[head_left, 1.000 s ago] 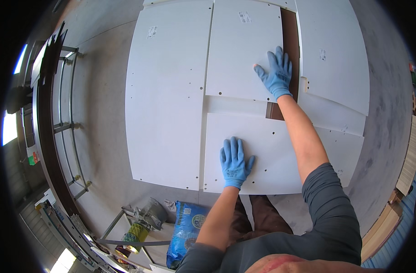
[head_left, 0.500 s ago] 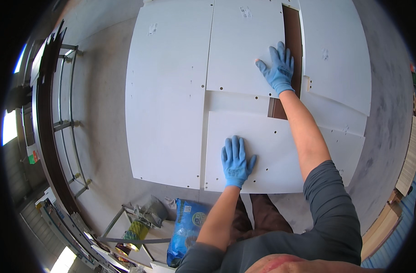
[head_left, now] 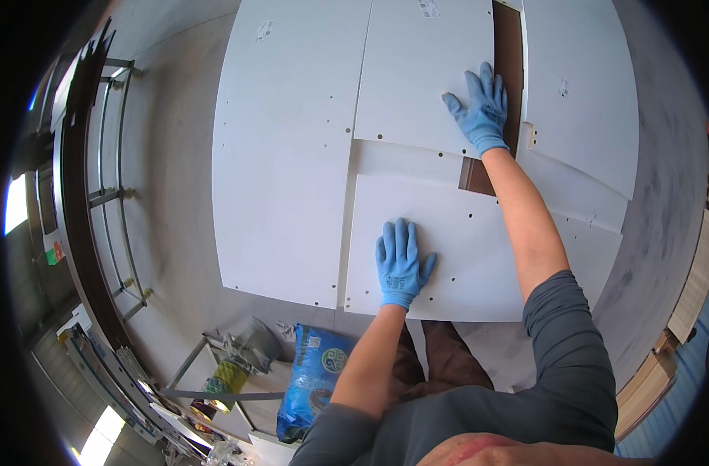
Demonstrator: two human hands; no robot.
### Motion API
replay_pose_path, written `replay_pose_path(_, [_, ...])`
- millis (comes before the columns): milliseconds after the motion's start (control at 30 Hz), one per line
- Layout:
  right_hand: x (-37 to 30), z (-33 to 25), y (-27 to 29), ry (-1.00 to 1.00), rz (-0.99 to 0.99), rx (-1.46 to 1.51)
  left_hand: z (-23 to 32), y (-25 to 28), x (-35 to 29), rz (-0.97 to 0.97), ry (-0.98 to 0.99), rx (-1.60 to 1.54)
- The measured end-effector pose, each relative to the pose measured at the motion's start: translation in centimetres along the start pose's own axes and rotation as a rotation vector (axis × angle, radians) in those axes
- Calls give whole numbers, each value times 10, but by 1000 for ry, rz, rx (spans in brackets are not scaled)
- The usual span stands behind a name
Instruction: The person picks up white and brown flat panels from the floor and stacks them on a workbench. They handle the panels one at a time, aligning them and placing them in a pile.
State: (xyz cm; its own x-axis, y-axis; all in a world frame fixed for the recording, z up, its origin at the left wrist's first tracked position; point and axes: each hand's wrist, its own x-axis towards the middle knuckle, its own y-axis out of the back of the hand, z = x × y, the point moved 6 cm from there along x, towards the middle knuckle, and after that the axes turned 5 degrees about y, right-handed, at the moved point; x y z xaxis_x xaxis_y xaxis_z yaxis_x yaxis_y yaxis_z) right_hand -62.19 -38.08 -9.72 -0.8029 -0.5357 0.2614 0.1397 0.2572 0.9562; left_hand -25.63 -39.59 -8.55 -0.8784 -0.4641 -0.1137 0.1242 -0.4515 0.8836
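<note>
Both my hands wear blue work gloves and lie on white panels with small round holes. My left hand [head_left: 401,264] rests flat, fingers stretched, on the near panel [head_left: 478,264]. Further off, my right hand [head_left: 481,109] lies spread on the right edge of the far middle panel [head_left: 424,70], beside a dark brown strip [head_left: 509,54] that shows between panels. A wide white panel [head_left: 284,179] lies to the left and another white panel [head_left: 579,85] to the right. Neither hand holds anything.
On the floor near my legs lie a blue plastic sack [head_left: 317,373] and a yellow-green roll [head_left: 228,380] by a metal frame. A metal rack [head_left: 121,186] with long dark boards [head_left: 73,186] stands at the left. Wooden boards [head_left: 649,388] lie at the lower right.
The view has shifted slightly, so the panels sit a little differently in it. Both hands stay flat on the same panels, fingers still apart.
</note>
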Motion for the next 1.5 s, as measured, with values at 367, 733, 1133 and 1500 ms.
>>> replay_pose_path(367, [-16,-7,6,7,-8,14,0,-1,-1,14,-4,-7])
replay_pose_path(733, [-31,-11,10,4,-29,12,-1,-2,-3,24,-10,-4])
replay_pose_path(1133, [-48,-17,17,20,-12,40,0,-2,-4,26,-11,-7])
replay_pose_path(1500, [-53,-20,22,41,20,53,3,3,-2,34,-18,6])
